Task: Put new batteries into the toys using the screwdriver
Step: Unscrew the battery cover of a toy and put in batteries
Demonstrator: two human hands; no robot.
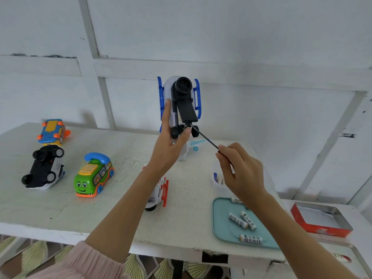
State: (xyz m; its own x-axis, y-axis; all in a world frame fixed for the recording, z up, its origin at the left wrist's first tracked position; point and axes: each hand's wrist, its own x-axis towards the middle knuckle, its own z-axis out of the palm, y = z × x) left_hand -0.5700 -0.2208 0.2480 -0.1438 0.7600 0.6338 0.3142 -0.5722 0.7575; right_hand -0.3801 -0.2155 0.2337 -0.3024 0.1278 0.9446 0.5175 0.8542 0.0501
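White counter point(60, 208) is carrying toys. Above it, the left hand point(171, 146) is gripping the blue-and-white toy point(179, 101). Right hand point(241, 170) is pinching the screwdriver point(205, 137), tip touching the toy's underside.

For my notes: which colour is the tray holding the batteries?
Light teal tray, head view.

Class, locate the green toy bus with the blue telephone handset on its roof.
The green toy bus stands on the white table's left part, right of the upturned black toy car and in front of the upturned blue toy.
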